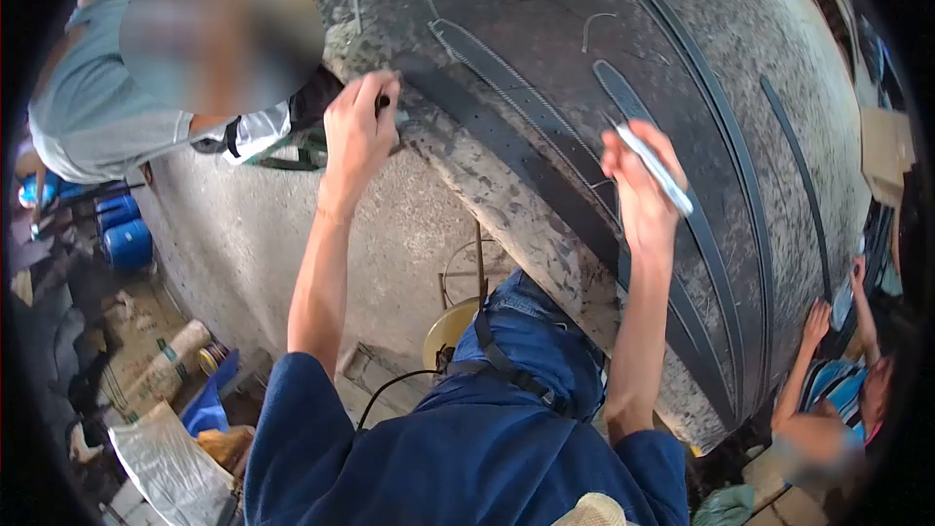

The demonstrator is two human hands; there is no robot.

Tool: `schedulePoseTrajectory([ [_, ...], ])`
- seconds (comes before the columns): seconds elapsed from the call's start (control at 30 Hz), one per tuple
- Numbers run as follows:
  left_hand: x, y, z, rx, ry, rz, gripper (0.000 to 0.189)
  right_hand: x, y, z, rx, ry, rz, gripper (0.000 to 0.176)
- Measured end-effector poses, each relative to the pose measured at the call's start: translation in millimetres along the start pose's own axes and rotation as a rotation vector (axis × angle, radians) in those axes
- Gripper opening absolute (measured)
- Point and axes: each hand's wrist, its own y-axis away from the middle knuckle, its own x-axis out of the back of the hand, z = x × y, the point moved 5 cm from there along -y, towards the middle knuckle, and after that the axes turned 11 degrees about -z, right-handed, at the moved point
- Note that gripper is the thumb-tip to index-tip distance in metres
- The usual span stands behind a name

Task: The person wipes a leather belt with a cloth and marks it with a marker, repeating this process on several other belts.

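My left hand [358, 127] is closed over the near edge of the worktable [487, 214], by the end of a wide dark strip [487, 131]. Something small and dark shows between its fingers, too little to name. My right hand [643, 180] grips a whitish pen-like tool [654, 168], slanting across the fingers above the table. Beside this hand lie a dark belt strap with a pale stitched-looking edge [516, 88] and a plain dark belt strap [623, 88] with a rounded end.
More long dark straps [706, 78] and a thin strap [799, 156] curve along the table. One person [88, 97] sits at the left; another person [838, 394] works at the right edge. A blue container [127, 244] and a plastic sheet [170, 463] are on the left.
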Motion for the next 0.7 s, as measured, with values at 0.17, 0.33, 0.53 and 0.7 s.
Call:
schedulePoseTrajectory([
  [0.17, -33.8, 46.4, 120.5, -0.088, 0.298, -0.483, 0.026, 45.3, 128.3, -27.0, 0.002, 0.190, 0.329, 0.021],
  [0.33, -90.0, 98.5, 221.8, -0.297, 0.382, -0.915, 0.030, 37.3, 194.8, -30.1, 0.137, 0.056, 0.438, 0.023],
  [0.53, -105.7, 112.7, 268.1, -0.517, 0.340, -1.037, 0.029, 25.4, 222.2, -36.9, 0.181, 0.060, 0.432, 0.016],
  [0.7, -107.2, 119.3, 299.3, -0.636, 0.375, -1.036, 0.030, 22.2, 242.1, -54.1, 0.169, 0.169, 0.417, 0.010],
])
